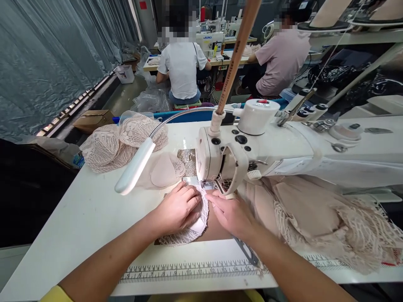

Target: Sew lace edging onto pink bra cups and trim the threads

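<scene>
A white lace bra cup lies curved under the needle area of a white sewing machine. My left hand rests over the cup, fingers bent together and pressing it from the left. At the cup's right edge, close to the presser foot, the fingertips of my right hand grip the lace; its other fingers are curled. Grey scissors show by their handle under my right wrist; whether that hand also holds them, I cannot tell.
Stacked lace cups and a single beige cup lie left. A lamp hangs over the table. Beige lace fabric is heaped right. A printed ruler runs along the front. Two people sit at machines beyond.
</scene>
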The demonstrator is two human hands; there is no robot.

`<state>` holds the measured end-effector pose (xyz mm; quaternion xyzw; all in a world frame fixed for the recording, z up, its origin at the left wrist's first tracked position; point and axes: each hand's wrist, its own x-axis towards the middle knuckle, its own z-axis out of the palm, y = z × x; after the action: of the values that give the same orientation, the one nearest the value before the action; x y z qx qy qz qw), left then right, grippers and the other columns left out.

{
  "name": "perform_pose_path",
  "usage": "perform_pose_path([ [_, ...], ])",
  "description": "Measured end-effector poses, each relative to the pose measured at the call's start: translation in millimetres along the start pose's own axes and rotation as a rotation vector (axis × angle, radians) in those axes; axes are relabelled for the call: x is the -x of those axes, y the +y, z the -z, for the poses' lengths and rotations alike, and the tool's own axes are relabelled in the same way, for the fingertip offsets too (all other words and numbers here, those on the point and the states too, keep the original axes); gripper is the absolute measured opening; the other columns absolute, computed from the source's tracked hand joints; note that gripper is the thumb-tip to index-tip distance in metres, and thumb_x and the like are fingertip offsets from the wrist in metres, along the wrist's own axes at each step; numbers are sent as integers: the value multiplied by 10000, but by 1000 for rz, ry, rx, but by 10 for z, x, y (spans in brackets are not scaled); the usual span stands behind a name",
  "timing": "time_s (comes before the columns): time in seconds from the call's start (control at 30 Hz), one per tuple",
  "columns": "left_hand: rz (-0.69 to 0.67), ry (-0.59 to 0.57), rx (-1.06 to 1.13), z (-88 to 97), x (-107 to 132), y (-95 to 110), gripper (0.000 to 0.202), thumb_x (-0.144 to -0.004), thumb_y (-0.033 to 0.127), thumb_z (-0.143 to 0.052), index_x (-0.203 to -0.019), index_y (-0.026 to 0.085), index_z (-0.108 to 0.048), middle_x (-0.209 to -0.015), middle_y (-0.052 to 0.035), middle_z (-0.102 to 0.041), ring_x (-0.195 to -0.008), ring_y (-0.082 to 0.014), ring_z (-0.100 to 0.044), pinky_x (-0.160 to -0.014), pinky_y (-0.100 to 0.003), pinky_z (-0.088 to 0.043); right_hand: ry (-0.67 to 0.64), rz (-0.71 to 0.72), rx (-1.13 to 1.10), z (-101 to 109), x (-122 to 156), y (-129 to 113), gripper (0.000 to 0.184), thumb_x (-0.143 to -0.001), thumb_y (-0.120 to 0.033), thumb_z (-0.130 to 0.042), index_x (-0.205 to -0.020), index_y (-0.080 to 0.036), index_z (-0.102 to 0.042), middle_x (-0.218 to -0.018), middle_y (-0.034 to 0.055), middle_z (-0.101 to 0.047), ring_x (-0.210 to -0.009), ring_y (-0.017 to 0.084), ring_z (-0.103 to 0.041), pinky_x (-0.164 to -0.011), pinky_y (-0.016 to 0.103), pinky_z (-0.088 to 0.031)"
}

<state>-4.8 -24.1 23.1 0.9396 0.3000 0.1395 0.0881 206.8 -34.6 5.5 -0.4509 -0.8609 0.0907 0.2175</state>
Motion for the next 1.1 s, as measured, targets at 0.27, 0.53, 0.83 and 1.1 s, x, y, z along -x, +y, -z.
perform_pose_path([
  [0.27, 0, 9, 24, 15, 24, -70, 239, -853, 220, -522, -1071, 133, -565, -1043, -138, -602, -995, -258, -554, -946, -456, -400, -64, 39, -3, -46, 24, 19, 347, -846, -70, -411, -991, -204, -698, -813, 36, -648, -657, 145, -529, -603, 255, -394],
  [0.53, 16, 27, -13, 4, -13, -177, 235, -890, 213, -476, -1085, 132, -580, -1030, -136, -604, -979, -251, -557, -949, -461, -405, -56, 8, 138, -50, -45, -26, 368, -858, -74, -433, -1113, -182, -676, -1000, 74, -679, -738, 166, -586, -667, 270, -453],
  [0.83, -69, 10, -2, -40, -30, -149, 339, -887, 158, -472, -1213, 158, -566, -1176, -168, -599, -1078, -284, -532, -912, -479, -434, 6, -72, 130, -91, -57, 16, 333, -831, -49, -430, -1024, -162, -678, -984, 95, -699, -930, 221, -620, -856, 322, -478],
  [1.1, -52, 38, 4, -115, 27, -179, 356, -901, 153, -447, -1241, 117, -544, -1233, -156, -604, -1142, -273, -523, -946, -438, -455, 1, 12, 133, -157, -5, 19, 366, -901, -122, -389, -1142, -184, -658, -1028, 99, -675, -824, 190, -611, -741, 292, -487],
])
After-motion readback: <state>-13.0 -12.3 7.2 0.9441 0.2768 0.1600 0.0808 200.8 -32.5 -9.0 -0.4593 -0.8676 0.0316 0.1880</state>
